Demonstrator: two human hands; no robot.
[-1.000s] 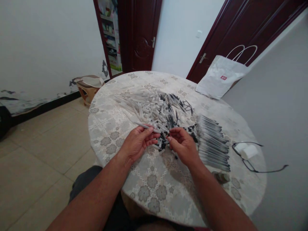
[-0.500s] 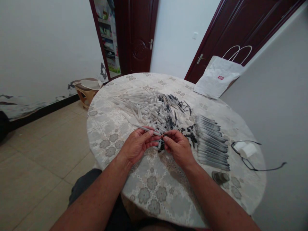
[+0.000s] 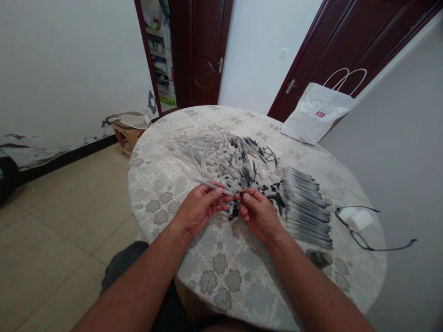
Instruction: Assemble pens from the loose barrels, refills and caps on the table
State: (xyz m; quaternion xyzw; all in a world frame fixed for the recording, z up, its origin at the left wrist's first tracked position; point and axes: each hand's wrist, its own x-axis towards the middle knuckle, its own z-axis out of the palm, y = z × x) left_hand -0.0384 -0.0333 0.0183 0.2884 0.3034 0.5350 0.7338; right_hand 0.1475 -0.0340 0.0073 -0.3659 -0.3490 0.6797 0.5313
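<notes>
My left hand (image 3: 197, 210) is closed on a slim whitish pen barrel (image 3: 200, 182), pointing its near end to the right. Against that end, the thumb and fingertips of my right hand (image 3: 261, 216) pinch a small black piece (image 3: 242, 194); whether it is joined to the barrel I cannot make out. Just beyond the hands lies a heap of whitish tubes (image 3: 207, 150), with thin black sticks like pen refills (image 3: 254, 146) at its right side. Small black parts (image 3: 277, 199) are scattered beside my right hand. Further right, whitish pens with dark ends (image 3: 308, 210) form a neat row.
The round table wears a patterned cloth (image 3: 155, 193). Eyeglasses (image 3: 360, 240) and a white object (image 3: 360, 219) rest at the right, near a dark squat item (image 3: 319, 258). A white paper bag (image 3: 314, 113) stands at the back right. A stool (image 3: 128, 133) is beyond the left edge.
My right fingertips have shifted slightly at the barrel's end, and the black piece shows more clearly. The left hand keeps its hold. The view has turned a little to the left.
</notes>
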